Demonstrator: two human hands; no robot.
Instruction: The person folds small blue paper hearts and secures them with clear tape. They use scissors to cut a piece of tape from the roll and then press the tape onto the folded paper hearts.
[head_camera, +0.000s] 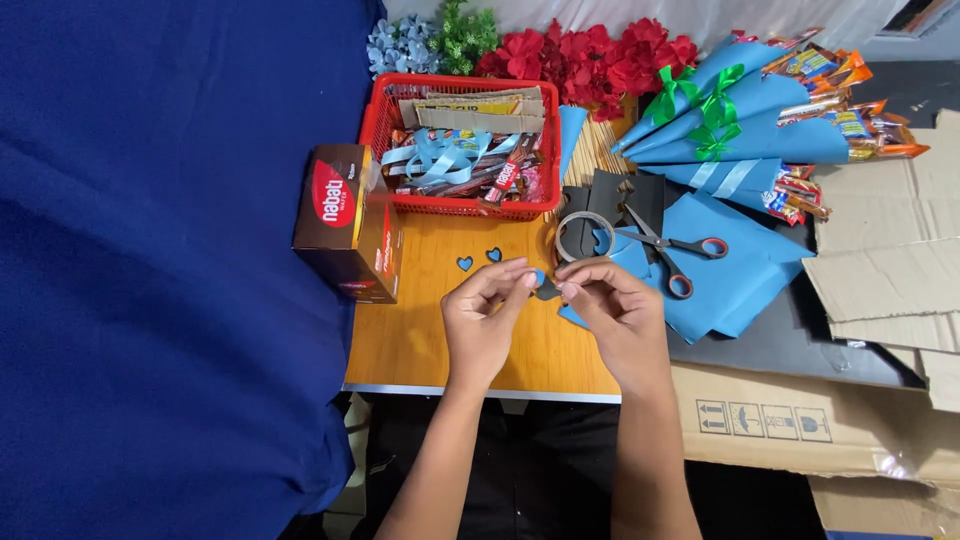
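My left hand (485, 315) and my right hand (612, 312) meet above a small wooden table (420, 345). Together their fingertips pinch a small blue heart cutout with a dark piece (543, 286) between them. Two more small blue paper hearts (479, 259) lie flat on the table just beyond my left hand. A roll of clear tape (583, 236) lies right behind my fingers. Scissors with red and black handles (668, 248) rest on blue paper sheets (730, 275) to the right of my right hand.
A brown snack box (345, 222) stands at the table's left edge. Behind it, a red basket (455, 140) holds snack bars and blue ribbon. Blue paper cones with green bows (730, 115), red and blue artificial flowers (585, 55), flattened cardboard (885, 260) and blue cloth (150, 270) surround the table.
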